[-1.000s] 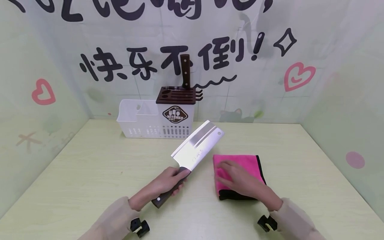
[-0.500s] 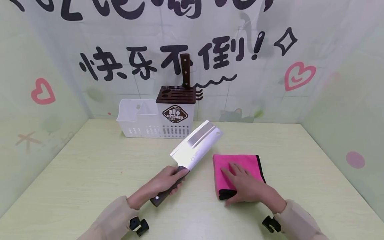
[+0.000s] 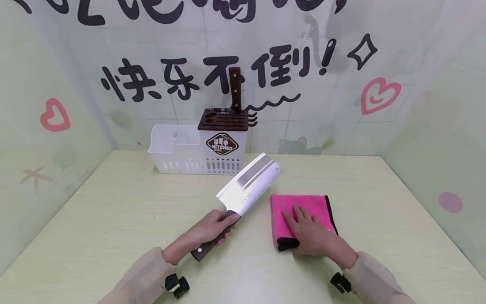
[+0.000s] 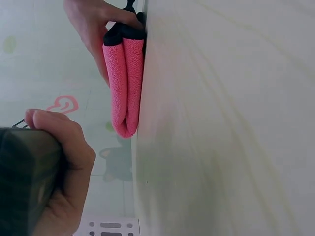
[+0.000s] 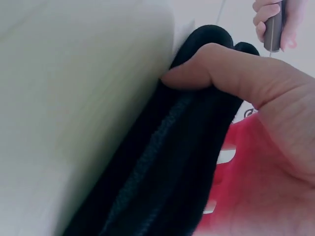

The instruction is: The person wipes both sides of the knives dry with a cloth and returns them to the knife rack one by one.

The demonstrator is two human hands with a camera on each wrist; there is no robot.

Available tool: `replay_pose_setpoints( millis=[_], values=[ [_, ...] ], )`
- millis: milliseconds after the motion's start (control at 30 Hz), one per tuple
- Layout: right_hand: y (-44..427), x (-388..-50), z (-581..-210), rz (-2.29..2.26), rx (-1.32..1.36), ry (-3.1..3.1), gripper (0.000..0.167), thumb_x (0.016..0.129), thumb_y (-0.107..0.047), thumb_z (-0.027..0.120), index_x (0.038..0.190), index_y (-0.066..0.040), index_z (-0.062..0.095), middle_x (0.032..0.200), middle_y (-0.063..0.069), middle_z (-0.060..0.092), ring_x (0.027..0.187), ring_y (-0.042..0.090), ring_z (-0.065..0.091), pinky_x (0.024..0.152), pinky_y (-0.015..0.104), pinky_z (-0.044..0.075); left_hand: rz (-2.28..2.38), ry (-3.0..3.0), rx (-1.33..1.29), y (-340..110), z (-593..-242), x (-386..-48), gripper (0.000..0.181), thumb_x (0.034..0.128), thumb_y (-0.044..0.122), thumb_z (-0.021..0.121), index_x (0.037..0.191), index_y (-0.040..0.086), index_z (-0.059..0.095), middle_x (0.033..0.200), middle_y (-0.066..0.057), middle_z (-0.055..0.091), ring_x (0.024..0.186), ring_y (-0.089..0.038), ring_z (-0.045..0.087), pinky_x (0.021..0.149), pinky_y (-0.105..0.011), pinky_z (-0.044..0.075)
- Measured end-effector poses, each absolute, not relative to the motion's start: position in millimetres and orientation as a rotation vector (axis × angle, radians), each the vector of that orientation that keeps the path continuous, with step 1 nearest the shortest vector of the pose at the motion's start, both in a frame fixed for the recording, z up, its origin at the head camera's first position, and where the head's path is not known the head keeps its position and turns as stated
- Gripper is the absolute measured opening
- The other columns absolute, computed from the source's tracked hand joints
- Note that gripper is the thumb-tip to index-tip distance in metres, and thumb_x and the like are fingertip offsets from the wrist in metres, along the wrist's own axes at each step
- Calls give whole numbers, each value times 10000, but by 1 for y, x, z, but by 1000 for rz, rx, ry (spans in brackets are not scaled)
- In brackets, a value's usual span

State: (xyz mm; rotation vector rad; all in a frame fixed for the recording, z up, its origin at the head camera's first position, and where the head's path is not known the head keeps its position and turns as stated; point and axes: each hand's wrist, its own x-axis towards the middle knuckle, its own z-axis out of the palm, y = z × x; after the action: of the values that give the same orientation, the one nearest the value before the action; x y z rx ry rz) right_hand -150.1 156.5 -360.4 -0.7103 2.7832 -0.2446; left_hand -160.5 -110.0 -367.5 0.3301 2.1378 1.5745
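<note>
In the head view my left hand grips the dark handle of a cleaver, whose broad steel blade points away and to the right, above the table. A folded pink towel with black trim lies to the right of it. My right hand has its fingers spread across the towel's top. In the right wrist view the thumb bends over the black folded edge, its tip at the underside by the table, so the hand holds the towel's near side. The left wrist view shows the towel side-on, folded in layers.
At the back stands a white perforated utensil holder with a brown slotted knife block top. One brown-handled knife stands upright in it. A printed sheet covers the walls around the pale table.
My right hand has shifted from hovering over the towel's left part to its near edge, thumb now at the black fold. The left hand and the cleaver have barely moved.
</note>
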Motion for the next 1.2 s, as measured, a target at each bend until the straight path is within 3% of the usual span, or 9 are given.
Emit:
replay_pose_setpoints(
  millis=[300,533,767,900,1033,1200],
  values=[
    [154,-158,-363,-57,-847,2911,772,660,-59,712,1306,96,317,1282,292,349,1159,429,355,889,546,382,1568,2132,329,-108,-366,-162,465,904,401,472,840,-59,499,550,-7,438,401,-75,400,387,-195,361],
    [156,-170,-366,15,-942,2990,718,624,-20,724,1236,134,380,1101,226,464,970,327,461,806,435,457,1571,2127,327,-106,-365,-161,458,905,388,476,840,-64,499,554,-7,437,404,-72,398,391,-191,360],
    [161,-179,-367,-51,-1009,3016,481,621,-14,733,1034,96,514,875,131,485,785,238,462,704,362,464,1569,2123,324,-105,-365,-161,452,908,370,480,833,-75,495,551,-8,436,405,-69,398,394,-189,363],
    [163,-182,-367,-147,-1006,3004,405,635,15,720,981,64,515,854,113,504,782,227,491,733,357,466,1568,2127,321,-105,-365,-162,458,907,377,480,833,-75,498,552,-10,438,403,-71,398,395,-191,364],
    [166,-184,-368,-269,-970,2962,447,657,48,687,1051,67,476,927,133,539,852,257,532,789,383,467,1565,2139,318,-105,-365,-162,473,900,398,482,838,-70,502,555,-10,440,402,-74,399,393,-194,362],
    [170,-186,-373,-353,-1001,2953,537,703,-77,731,1116,83,428,958,166,574,863,272,572,777,382,482,1561,2145,305,-105,-365,-162,478,896,406,485,848,-69,502,559,-13,442,404,-77,400,391,-198,361]
  ],
)
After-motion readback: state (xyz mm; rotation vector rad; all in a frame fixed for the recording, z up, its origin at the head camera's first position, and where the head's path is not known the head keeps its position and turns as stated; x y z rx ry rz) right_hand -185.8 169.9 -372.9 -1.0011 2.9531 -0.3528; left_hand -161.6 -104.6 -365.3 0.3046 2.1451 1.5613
